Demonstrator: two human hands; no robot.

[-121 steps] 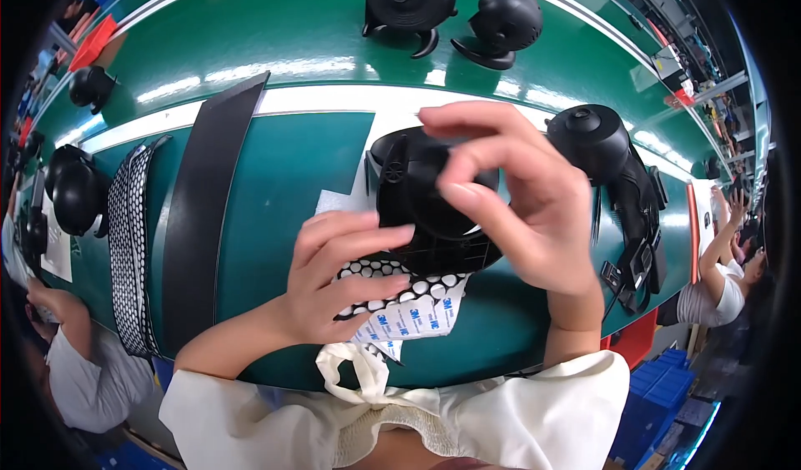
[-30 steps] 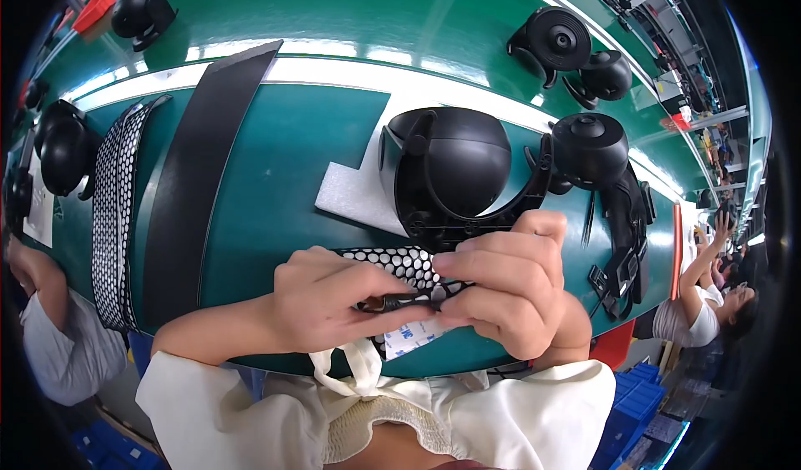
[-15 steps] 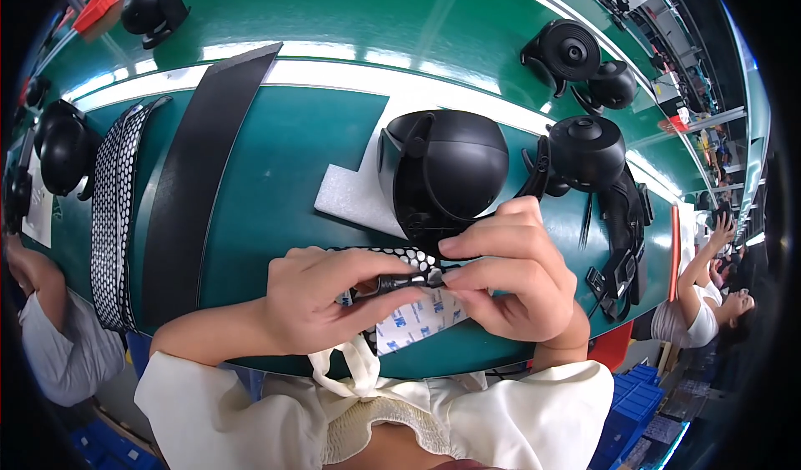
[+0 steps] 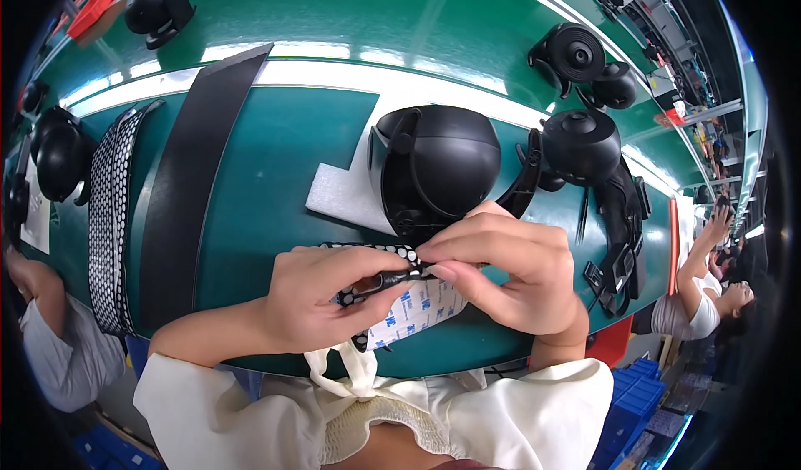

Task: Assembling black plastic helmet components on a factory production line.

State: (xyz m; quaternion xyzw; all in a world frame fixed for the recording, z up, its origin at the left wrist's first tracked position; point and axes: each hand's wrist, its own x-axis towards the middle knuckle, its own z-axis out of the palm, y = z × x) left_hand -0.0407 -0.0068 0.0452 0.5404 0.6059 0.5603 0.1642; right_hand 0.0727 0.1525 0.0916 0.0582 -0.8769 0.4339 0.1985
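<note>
Black with white dots, a small perforated strip [image 4: 380,280] sits pinched between our two hands just above the near edge of the green bench [image 4: 275,178]. Our left hand [image 4: 321,299] curls closed around its lower part, thumb pressed along the top; our right hand [image 4: 513,274] nips its right end between thumb and forefinger, the other fingers loosely bent. Under the strip lies a white sheet with blue marks [image 4: 413,311].

Just behind our knuckles stands a black domed housing [image 4: 438,170], resting on a white foam pad [image 4: 346,195] and partly hidden by our right fingers. To its right sits a second black dome [image 4: 580,145] with black brackets [image 4: 622,245] trailing toward us. A long black band [image 4: 188,186] and a dotted mesh strip [image 4: 107,220] lie to the left.

Further black parts [image 4: 584,61] rest on the bench's far side. Another person [image 4: 709,278] works at the right, and a sleeve [image 4: 58,353] shows at the left.
</note>
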